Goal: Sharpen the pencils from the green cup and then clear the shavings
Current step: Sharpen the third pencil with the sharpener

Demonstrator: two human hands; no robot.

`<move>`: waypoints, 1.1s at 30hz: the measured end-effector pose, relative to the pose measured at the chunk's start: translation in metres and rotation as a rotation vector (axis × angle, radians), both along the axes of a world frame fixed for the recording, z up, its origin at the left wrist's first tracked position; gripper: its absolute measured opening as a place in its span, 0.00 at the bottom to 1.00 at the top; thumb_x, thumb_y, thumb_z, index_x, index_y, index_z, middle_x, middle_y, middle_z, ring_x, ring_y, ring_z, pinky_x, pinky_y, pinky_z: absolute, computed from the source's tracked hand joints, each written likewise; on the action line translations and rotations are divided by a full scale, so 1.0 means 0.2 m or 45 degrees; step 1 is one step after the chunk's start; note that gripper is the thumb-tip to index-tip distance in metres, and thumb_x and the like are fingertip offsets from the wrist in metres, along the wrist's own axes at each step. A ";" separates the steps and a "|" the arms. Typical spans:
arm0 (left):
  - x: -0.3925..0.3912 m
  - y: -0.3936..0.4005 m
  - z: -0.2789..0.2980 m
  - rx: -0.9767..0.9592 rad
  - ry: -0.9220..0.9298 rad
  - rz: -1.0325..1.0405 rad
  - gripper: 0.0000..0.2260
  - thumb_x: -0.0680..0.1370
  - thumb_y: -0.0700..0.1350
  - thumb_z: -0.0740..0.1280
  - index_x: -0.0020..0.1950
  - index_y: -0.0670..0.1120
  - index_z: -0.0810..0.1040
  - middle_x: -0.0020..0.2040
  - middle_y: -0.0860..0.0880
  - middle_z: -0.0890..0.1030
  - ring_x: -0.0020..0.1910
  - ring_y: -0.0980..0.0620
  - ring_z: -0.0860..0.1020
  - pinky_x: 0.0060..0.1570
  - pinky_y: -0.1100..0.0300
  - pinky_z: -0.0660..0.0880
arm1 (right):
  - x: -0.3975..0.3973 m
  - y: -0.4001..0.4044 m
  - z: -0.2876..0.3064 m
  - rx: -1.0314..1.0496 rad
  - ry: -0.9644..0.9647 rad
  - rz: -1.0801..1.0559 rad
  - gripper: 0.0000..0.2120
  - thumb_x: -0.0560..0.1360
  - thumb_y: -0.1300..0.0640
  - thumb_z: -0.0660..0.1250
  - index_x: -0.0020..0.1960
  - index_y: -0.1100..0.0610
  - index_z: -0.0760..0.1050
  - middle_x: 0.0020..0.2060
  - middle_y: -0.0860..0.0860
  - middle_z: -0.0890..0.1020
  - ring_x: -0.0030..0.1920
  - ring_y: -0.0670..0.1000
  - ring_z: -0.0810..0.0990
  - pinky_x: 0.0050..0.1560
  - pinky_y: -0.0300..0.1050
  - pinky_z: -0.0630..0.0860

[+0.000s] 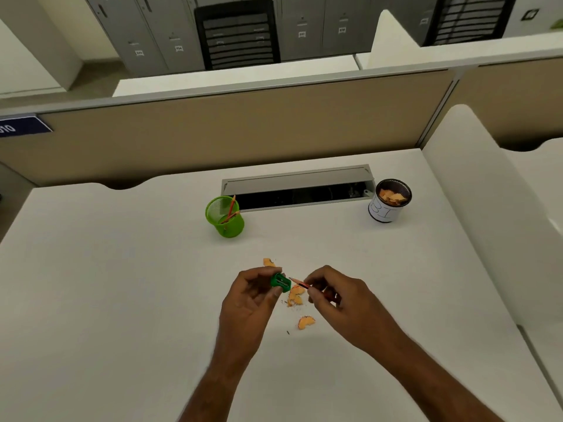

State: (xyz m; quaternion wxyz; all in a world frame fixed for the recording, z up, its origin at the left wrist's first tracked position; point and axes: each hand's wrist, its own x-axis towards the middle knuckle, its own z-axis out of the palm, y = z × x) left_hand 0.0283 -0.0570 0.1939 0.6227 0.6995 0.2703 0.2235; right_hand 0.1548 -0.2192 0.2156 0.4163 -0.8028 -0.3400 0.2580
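Above the white desk (122, 300), the left hand (249, 300) pinches a green sharpener (281, 282) and the right hand (332, 295) grips a pencil (300, 283), its tip just beside the sharpener. Shavings (297, 296) lie beneath. Behind stand the green cup (225, 222), holding pencils, and a cup of shavings (388, 201) whose label lettering is unclear.

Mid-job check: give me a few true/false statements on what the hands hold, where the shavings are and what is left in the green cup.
1. The left hand holds the green sharpener. True.
2. The right hand holds nothing. False: it pinches a pencil whose tip points at the sharpener.
3. The green cup has no pencils left in it. False: pencils stand in it.
4. Shavings lie on the desk beneath the hands. True.
5. The labelled tin holds no shavings. False: shavings show inside it.
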 end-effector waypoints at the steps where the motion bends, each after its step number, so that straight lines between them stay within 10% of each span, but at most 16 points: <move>1: 0.00 0.00 0.01 0.101 0.011 -0.018 0.16 0.77 0.31 0.71 0.59 0.49 0.80 0.58 0.56 0.85 0.62 0.51 0.83 0.62 0.60 0.79 | -0.01 -0.01 -0.01 0.008 0.022 -0.014 0.04 0.82 0.53 0.66 0.54 0.44 0.77 0.44 0.40 0.84 0.44 0.48 0.82 0.43 0.48 0.80; 11: 0.01 0.07 0.01 0.681 0.031 -0.049 0.14 0.78 0.35 0.71 0.62 0.44 0.80 0.61 0.52 0.82 0.65 0.55 0.80 0.65 0.65 0.75 | 0.02 -0.03 -0.09 0.019 0.089 -0.093 0.09 0.81 0.59 0.66 0.53 0.45 0.77 0.43 0.39 0.83 0.43 0.46 0.81 0.44 0.41 0.79; 15: -0.01 0.09 -0.18 0.862 0.445 -0.328 0.13 0.82 0.41 0.68 0.65 0.51 0.77 0.63 0.55 0.81 0.63 0.57 0.79 0.65 0.61 0.76 | 0.03 -0.05 -0.13 0.009 0.058 -0.161 0.09 0.81 0.59 0.66 0.51 0.44 0.77 0.41 0.43 0.83 0.38 0.47 0.78 0.40 0.47 0.78; 25: 0.06 0.01 -0.06 -0.186 0.147 0.000 0.17 0.79 0.29 0.67 0.60 0.49 0.75 0.54 0.57 0.86 0.57 0.54 0.85 0.50 0.63 0.81 | 0.04 -0.04 -0.18 -0.145 -0.040 -0.068 0.08 0.82 0.45 0.66 0.61 0.38 0.78 0.48 0.33 0.82 0.43 0.43 0.81 0.44 0.40 0.81; 33: 0.08 -0.04 0.07 -0.307 -0.061 0.090 0.16 0.79 0.29 0.67 0.60 0.48 0.75 0.55 0.53 0.86 0.57 0.53 0.85 0.45 0.65 0.82 | 0.01 -0.03 -0.10 0.029 -0.190 -0.105 0.04 0.80 0.49 0.71 0.54 0.42 0.78 0.46 0.34 0.83 0.49 0.42 0.82 0.47 0.29 0.76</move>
